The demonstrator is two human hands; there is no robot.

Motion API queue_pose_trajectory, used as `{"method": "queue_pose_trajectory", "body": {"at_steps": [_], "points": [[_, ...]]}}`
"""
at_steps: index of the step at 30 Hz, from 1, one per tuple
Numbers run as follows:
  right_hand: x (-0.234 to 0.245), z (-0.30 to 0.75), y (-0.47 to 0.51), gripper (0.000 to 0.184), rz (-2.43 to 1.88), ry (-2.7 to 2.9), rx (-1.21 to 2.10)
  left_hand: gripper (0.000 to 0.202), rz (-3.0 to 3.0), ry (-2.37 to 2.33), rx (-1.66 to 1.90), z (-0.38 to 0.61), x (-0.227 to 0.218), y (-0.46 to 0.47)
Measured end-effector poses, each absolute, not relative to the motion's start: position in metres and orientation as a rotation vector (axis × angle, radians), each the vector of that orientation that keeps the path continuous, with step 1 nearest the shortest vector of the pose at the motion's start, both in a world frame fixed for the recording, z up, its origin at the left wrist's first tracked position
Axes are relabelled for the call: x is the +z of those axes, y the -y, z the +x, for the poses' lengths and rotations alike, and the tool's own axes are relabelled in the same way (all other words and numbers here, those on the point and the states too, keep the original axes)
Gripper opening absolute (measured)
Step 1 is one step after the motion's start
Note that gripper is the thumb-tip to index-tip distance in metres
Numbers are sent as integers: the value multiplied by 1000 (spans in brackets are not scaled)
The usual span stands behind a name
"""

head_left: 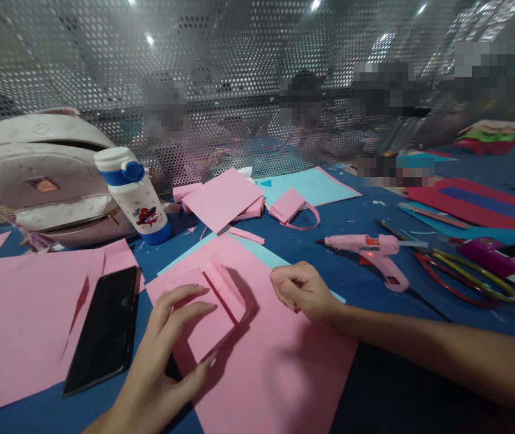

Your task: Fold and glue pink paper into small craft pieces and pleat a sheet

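Note:
My left hand [167, 349] holds a small folded pink paper piece [214, 307], fingers laid over its top and thumb under its lower edge. The piece rests on a large pink paper sheet [275, 361] that lies over a light blue sheet. My right hand [300, 289] rests on the pink sheet just right of the folded piece, its fingers curled into a loose fist; I cannot make out anything inside it.
A black phone [103, 328] lies left of my hand on more pink paper [17, 325]. Behind stand a white bottle [133, 196] and a white bag [40, 169]. A pink glue gun [370, 250], scissors [465, 277] and paper scraps lie right. A perforated metal screen closes the back.

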State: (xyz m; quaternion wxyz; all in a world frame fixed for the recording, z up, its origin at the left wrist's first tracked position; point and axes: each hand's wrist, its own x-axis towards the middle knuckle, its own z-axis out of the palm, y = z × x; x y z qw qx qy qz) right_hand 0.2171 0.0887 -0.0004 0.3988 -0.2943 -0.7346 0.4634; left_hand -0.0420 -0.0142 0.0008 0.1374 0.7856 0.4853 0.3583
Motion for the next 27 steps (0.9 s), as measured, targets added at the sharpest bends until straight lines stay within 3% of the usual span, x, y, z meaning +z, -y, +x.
{"method": "queue_pose_trajectory", "body": {"at_steps": [19,22,27], "points": [[0,219,-88,48,-670,2012,1079,43,2269,-1414,1034,-41,1,13],[0,216,-86,41,-488,2105,813,41,2272,-1395,1028,-40,0,13],[4,213,-77,12,-327,2216,140,40,2270,-1372,986,-38,2,13]]}}
